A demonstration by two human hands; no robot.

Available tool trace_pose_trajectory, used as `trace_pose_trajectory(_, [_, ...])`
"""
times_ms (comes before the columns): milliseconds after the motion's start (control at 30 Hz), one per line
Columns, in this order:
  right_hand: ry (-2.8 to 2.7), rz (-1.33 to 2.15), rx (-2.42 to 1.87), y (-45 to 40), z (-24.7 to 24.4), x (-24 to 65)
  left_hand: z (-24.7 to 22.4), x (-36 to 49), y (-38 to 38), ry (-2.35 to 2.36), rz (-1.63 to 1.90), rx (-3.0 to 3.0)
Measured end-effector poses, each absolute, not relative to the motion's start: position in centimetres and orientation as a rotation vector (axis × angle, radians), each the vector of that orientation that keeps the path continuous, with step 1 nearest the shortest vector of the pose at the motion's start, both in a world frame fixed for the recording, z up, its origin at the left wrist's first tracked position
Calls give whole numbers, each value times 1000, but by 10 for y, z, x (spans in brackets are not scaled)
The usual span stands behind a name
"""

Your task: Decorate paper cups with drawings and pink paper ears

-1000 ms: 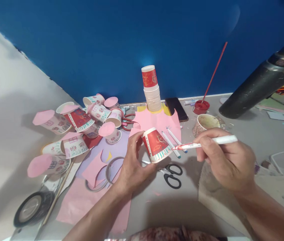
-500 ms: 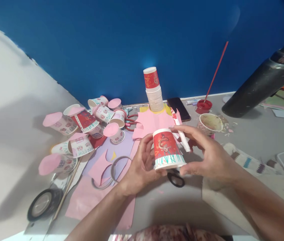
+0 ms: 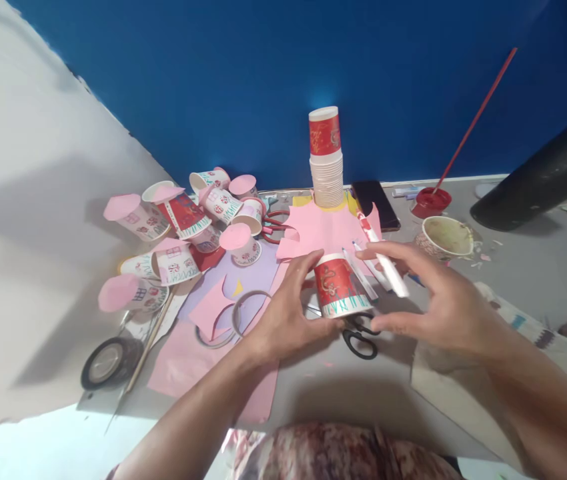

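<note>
My left hand [image 3: 296, 307] grips a red paper cup [image 3: 336, 283], its fingers and thumb around the left side. The cup stands mouth down, with a gold dragon print and green zigzag strokes on its white band. My right hand [image 3: 428, 293] is at the cup's right, thumb and index finger spread apart from it. A white marker with red marks [image 3: 388, 263] sits between the right fingers, slanting across them. Under the cup lie black-handled scissors [image 3: 361, 340], partly hidden. Two thin markers [image 3: 363, 277] lie just behind the cup.
Several decorated cups with pink paper tops [image 3: 176, 260] crowd the left. A cup stack [image 3: 327, 173] stands on cut pink paper [image 3: 326, 227] by the wall. Tape rolls [image 3: 111, 363], a phone [image 3: 376, 203], a red pot with a stick [image 3: 431, 200] and a dark flask [image 3: 528, 180] surround the hands.
My right hand has drawn away from the cup to the right, with the marker moving along. The left hand keeps the cup, now lower. The view has shifted, revealing two markers and more of the scissors.
</note>
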State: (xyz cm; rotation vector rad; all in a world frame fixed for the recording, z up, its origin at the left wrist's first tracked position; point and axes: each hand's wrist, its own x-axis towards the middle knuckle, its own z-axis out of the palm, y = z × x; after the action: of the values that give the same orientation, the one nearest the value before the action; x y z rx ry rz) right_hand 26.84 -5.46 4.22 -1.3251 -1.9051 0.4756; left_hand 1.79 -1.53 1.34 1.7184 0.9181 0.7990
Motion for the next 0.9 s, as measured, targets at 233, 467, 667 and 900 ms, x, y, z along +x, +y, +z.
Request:
trace_pose_trajectory(233, [-1879, 400, -806, -64, 51, 263, 9, 21, -14, 1097, 962, 1965])
trace_pose_trajectory(467, [-1952, 364, -902, -63, 47, 262, 7, 19, -15, 1096, 952, 1998])
trace_pose_trajectory(667, [-1937, 322, -1003, -64, 52, 260, 7, 20, -15, 1097, 946, 1998])
trace_pose_trajectory(900, [-1924, 235, -1083, -66, 53, 256, 7, 23, -16, 1077, 959, 1968])
